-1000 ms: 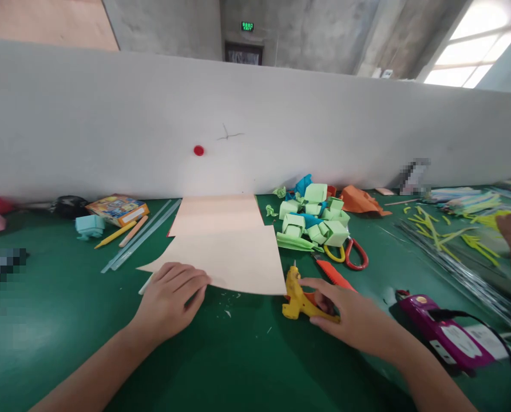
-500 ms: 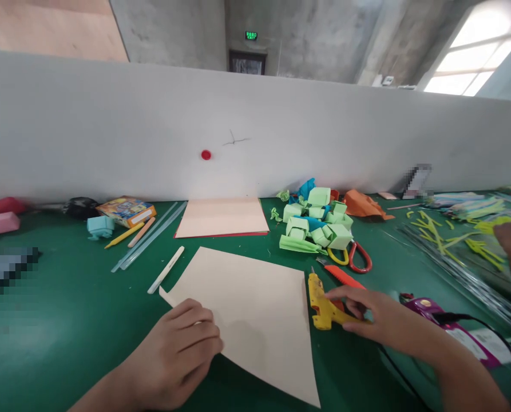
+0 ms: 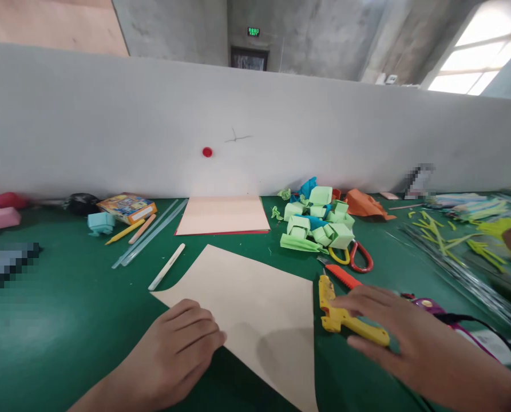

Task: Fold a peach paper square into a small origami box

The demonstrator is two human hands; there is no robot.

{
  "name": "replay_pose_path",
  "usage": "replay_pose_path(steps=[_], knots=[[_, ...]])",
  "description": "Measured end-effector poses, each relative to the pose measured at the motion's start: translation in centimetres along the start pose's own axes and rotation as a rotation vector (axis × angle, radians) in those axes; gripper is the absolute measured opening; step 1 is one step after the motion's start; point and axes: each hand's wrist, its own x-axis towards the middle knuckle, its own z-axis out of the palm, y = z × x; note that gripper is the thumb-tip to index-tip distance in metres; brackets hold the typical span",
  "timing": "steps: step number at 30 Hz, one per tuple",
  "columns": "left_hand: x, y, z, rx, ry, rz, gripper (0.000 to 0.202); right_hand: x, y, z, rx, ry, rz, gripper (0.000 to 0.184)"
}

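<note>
My left hand (image 3: 178, 349) has its fingers curled together at the near left edge of a pale cream sheet of paper (image 3: 246, 297), pinching it; the thumb's hold is mostly hidden. The sheet lies slightly bowed on the green table. To its right, a yellow glue gun (image 3: 331, 309) rests on its side with the nozzle pointing away. My right hand (image 3: 405, 337) is over the gun's handle end, thumb and fingers apart, not wrapped around it. Just beyond the gun lies a red-orange utility knife (image 3: 343, 276), partly behind the fingers.
Folded green paper pieces (image 3: 319, 226) are piled over scissors (image 3: 361, 256). Stacked paper sheets (image 3: 225, 216) lie against the white partition (image 3: 152, 126). A white stick (image 3: 167, 267), clear glue sticks (image 3: 152, 234) and a small box (image 3: 129, 208) are at left. A purple device (image 3: 429, 306) sits at right.
My right hand has loosened from the glue gun, its fingers spreading and shifting right and nearer. The gun sits slightly farther right. The sheet has turned a little, its left corner now flatter.
</note>
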Motion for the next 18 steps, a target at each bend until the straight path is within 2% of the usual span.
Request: replay_pose_path(steps=[2, 4, 5, 7, 9, 12, 15, 18], knots=[[0.4, 0.4, 0.1, 0.141, 0.016, 0.007, 0.022, 0.6, -3.9, 0.5, 0.020, -0.088, -0.156, 0.051], [0.7, 1.0, 0.1, 0.249, 0.011, 0.024, 0.023, 1.7, -7.6, 1.7, 0.036, -0.183, -0.307, 0.069], [0.7, 1.3, 0.2, 0.274, 0.005, 0.036, 0.024, 2.5, -9.0, 2.4, 0.027, -0.194, -0.360, 0.071], [0.8, 1.9, 0.3, 0.288, -0.013, 0.047, 0.025, 3.9, -10.7, 4.0, -0.035, -0.163, -0.416, 0.063], [0.7, 2.0, 0.3, 0.285, -0.031, 0.049, 0.025, 5.1, -10.9, 5.3, -0.146, -0.174, -0.440, 0.041], [0.5, 0.9, 0.0, 0.272, -0.080, 0.047, 0.028, 6.1, -9.6, 6.1, -0.222, -0.220, -0.445, 0.040], [-0.6, -2.2, -1.2, 0.211, -0.183, 0.044, 0.033, 6.3, -8.3, 6.0, -0.181, -0.212, -0.400, 0.047], [-2.6, -6.0, -2.8, 0.107, -0.222, -0.163, 0.040, 6.3, -8.0, 5.5, -0.069, -0.238, -0.364, 0.050]])
